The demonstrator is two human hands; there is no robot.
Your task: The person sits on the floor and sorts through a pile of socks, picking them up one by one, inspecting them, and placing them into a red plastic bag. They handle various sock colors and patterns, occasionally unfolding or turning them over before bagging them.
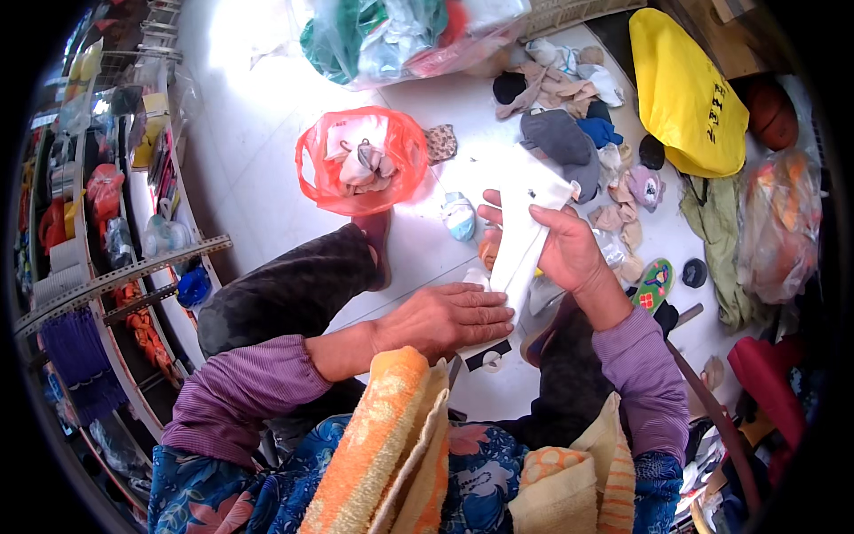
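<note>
A white sock [530,200] with a small dark mark is stretched in front of me; it may be a pair laid together. My right hand [567,247] grips its upper part, thumb on top and fingers behind. Across the lower part lies my left hand [444,317], fingers flat and close together, its thumb hidden. A black-and-white piece [489,356] shows just below that hand. Beyond my left knee, a red plastic bag [408,175] on the floor contains several pale, bundled socks [363,167]. A rolled light-blue and white sock [458,217] lies between the bag and my right hand.
Loose socks [557,87], a grey cap-like cloth item [564,143] and a green patterned insole [654,286] litter the floor to the right. A yellow bag [687,100] stands behind them. Goods shelves [157,267] line the left. Towels [373,440] rest on my lap.
</note>
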